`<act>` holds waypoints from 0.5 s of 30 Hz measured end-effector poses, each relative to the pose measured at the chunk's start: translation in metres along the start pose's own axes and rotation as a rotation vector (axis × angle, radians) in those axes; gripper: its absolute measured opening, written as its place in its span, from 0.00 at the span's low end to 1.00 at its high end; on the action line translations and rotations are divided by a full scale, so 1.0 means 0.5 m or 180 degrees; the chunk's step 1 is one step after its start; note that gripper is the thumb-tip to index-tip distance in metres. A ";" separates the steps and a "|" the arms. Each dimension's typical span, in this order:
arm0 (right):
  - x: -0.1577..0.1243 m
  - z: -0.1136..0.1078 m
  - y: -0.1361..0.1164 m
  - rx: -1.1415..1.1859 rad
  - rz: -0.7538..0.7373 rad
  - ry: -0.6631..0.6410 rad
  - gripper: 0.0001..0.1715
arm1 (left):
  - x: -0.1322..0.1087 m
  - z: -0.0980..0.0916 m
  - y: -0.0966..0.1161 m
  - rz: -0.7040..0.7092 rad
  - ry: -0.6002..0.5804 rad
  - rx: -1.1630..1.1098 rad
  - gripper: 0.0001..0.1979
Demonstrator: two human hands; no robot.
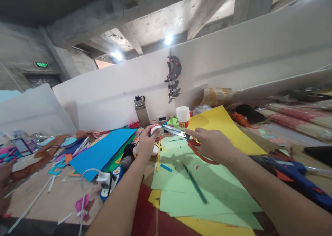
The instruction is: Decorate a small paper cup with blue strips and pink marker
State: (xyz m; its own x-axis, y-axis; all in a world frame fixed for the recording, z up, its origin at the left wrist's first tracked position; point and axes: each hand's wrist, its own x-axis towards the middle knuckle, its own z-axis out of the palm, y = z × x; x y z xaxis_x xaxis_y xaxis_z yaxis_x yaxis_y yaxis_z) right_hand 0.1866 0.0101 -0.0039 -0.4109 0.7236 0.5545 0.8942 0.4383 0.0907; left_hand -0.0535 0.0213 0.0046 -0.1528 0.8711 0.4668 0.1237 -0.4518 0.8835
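My left hand is closed around a small white paper cup with a red band, tilted, its far side partly hidden. In my right hand is a pair of scissors with orange handles, the blades pointing left and their tips at the cup. Whether the blades grip its edge I cannot tell. Beneath both hands lie light green paper sheets, bearing a dark green pencil and a blue paper scrap. A stack of paper cups stands just behind the scissors.
Blue card lies left, yellow card right. A bottle stands by the white panel. At right is a blue glue gun; at left, a plugged-in power strip with a white cable. Another person's hand shows far left.
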 end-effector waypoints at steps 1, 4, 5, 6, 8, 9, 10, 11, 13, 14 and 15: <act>0.000 -0.002 -0.002 -0.0007 -0.0002 0.0006 0.22 | 0.000 0.000 0.002 0.0060 0.0056 -0.0009 0.17; 0.001 -0.010 -0.007 0.0009 -0.0007 0.0024 0.22 | 0.000 -0.001 0.003 0.0157 0.0200 -0.0069 0.16; 0.001 -0.012 -0.009 0.0022 -0.0013 0.0028 0.21 | 0.001 -0.001 0.003 0.0151 0.0236 -0.0108 0.16; 0.002 -0.014 -0.010 0.0030 -0.0026 0.0030 0.21 | 0.002 -0.001 0.002 0.0135 0.0272 -0.0160 0.17; 0.002 -0.015 -0.012 0.0025 -0.0051 0.0032 0.21 | 0.003 -0.001 -0.002 0.0087 0.0339 -0.0286 0.17; 0.002 -0.015 -0.012 0.0014 -0.0053 0.0039 0.21 | 0.004 -0.001 -0.003 0.0059 0.0364 -0.0347 0.18; 0.002 -0.014 -0.012 -0.0001 -0.0051 0.0052 0.21 | 0.004 -0.001 -0.004 0.0026 0.0379 -0.0405 0.18; 0.002 -0.012 -0.011 -0.0016 -0.0050 0.0068 0.21 | 0.004 -0.002 -0.004 -0.0015 0.0382 -0.0462 0.18; 0.001 -0.009 -0.010 -0.0043 -0.0060 0.0097 0.22 | 0.005 -0.002 -0.003 -0.0112 0.0354 -0.0577 0.18; 0.001 -0.008 -0.009 -0.0053 -0.0074 0.0101 0.22 | 0.005 -0.002 -0.002 -0.0161 0.0359 -0.0639 0.18; 0.001 -0.007 -0.008 -0.0062 -0.0087 0.0099 0.23 | 0.004 -0.002 0.000 -0.0215 0.0348 -0.0706 0.18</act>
State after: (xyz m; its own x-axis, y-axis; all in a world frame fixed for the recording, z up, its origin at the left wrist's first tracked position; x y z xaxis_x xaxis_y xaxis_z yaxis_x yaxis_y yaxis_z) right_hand 0.1833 0.0067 -0.0010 -0.4300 0.6945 0.5769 0.8861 0.4471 0.1222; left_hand -0.0550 0.0229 0.0056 -0.2600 0.8801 0.3972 -0.1066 -0.4350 0.8941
